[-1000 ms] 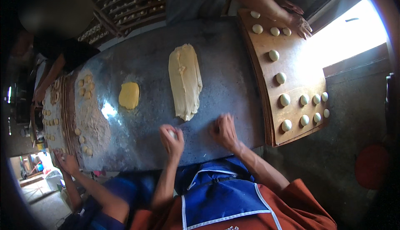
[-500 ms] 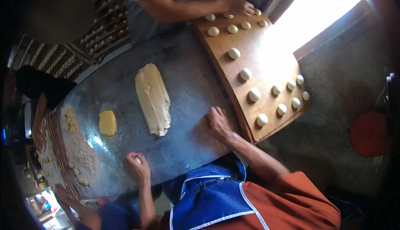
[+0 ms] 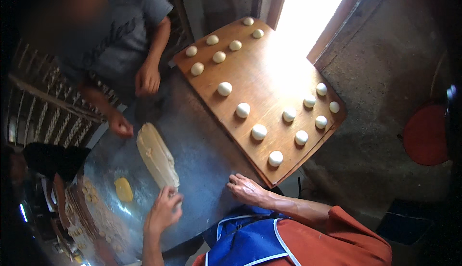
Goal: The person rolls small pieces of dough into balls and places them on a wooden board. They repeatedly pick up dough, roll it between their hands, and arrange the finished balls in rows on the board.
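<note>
My left hand [image 3: 166,207], blurred, has its fingers curled at the lower end of a long pale dough slab [image 3: 155,155]; I cannot make out what they grip. My right hand [image 3: 243,186] lies with curled fingers on the metal table [image 3: 202,155] beside the corner of a wooden board [image 3: 260,83]; whatever is under those fingers is hidden. Several white dough balls [image 3: 259,131] sit on that board. A yellow patty [image 3: 123,189] lies left of the slab.
A co-worker in a grey T-shirt [image 3: 144,11] stands across the table, hands above it. Floured boards with small pieces [image 3: 90,191] are at the lower left, a bright opening [image 3: 308,6] behind the board, a red round object [image 3: 423,136] at right.
My view has swung rightward. My left hand has moved up to the slab's lower end. The co-worker's hands have left the board and are over the table beside the slab.
</note>
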`<state>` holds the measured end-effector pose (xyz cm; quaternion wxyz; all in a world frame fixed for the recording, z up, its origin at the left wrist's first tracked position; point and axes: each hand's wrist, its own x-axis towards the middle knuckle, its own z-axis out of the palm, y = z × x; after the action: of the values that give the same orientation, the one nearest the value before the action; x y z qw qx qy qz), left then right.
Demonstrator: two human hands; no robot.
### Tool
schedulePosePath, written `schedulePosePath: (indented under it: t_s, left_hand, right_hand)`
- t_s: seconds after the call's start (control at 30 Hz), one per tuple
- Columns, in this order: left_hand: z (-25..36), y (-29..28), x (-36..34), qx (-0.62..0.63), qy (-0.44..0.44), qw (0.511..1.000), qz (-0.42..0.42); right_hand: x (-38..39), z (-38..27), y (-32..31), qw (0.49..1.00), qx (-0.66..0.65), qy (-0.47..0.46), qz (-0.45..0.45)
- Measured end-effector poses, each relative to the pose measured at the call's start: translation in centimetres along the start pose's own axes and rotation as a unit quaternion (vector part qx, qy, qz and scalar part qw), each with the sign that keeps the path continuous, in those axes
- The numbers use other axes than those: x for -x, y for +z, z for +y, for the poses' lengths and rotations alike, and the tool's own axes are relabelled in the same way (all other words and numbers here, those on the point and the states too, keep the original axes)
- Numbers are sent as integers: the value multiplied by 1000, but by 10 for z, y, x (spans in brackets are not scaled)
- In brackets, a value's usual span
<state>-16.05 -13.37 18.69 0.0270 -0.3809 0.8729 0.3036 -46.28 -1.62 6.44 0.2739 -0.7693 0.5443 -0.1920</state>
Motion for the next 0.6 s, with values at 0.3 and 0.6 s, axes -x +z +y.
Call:
schedulePosePath:
  t_s: [0.3, 0.6]
  left_hand:
    - [156, -25, -394, 120, 249, 937, 213]
    - [163, 45, -247, 410, 161, 857, 266]
  right_hand:
    - [-48, 71, -219, 831, -39, 27, 554]
    - [-19, 75, -182, 877, -158, 198, 408]
